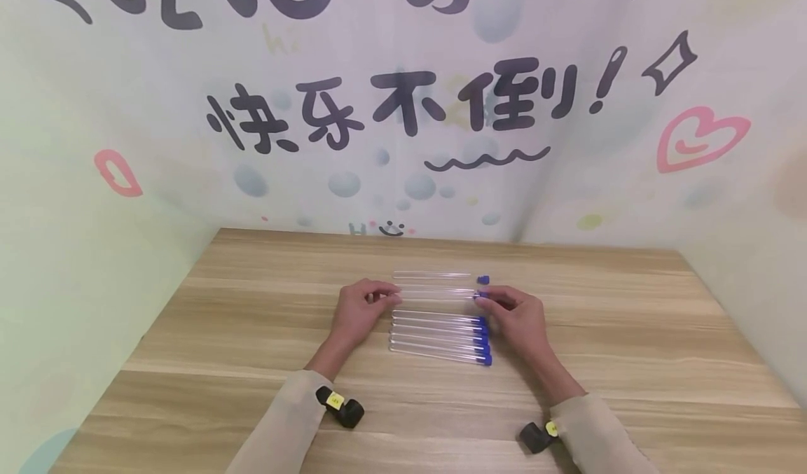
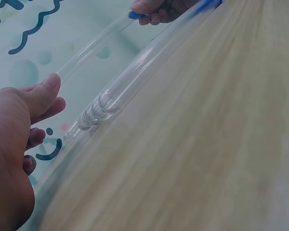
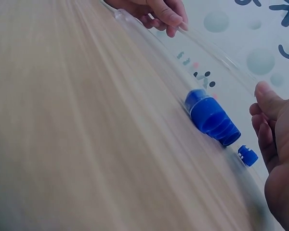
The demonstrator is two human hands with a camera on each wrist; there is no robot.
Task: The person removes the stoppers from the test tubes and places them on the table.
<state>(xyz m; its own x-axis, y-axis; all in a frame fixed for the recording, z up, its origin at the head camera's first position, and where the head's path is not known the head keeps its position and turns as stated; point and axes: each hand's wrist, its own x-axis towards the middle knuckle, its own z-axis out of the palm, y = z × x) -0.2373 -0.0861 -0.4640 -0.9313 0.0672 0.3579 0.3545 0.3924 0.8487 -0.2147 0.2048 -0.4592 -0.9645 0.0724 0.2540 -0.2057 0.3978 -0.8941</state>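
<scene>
My left hand (image 1: 359, 309) pinches the rounded end of a clear test tube (image 1: 438, 293) between thumb and index finger. At the tube's other end, the thumb and fingers of my right hand (image 1: 520, 316) pinch a blue cap (image 2: 134, 15); how far it sits on the tube cannot be told. The tube is held level, raised off the table in the wrist views. Nearer me lie several test tubes (image 1: 435, 334) side by side, blue caps (image 3: 209, 115) on their right ends. Behind the held tube, an uncapped tube (image 1: 431, 275) lies with a loose blue cap (image 1: 483, 279) just off its right end.
A wood-grain table (image 1: 630, 334) carries everything. Its back edge meets a white printed cloth (image 1: 378, 194) with dark lettering, and pale cloth walls stand at both sides. Each sleeve bears a black wrist camera (image 1: 351, 413).
</scene>
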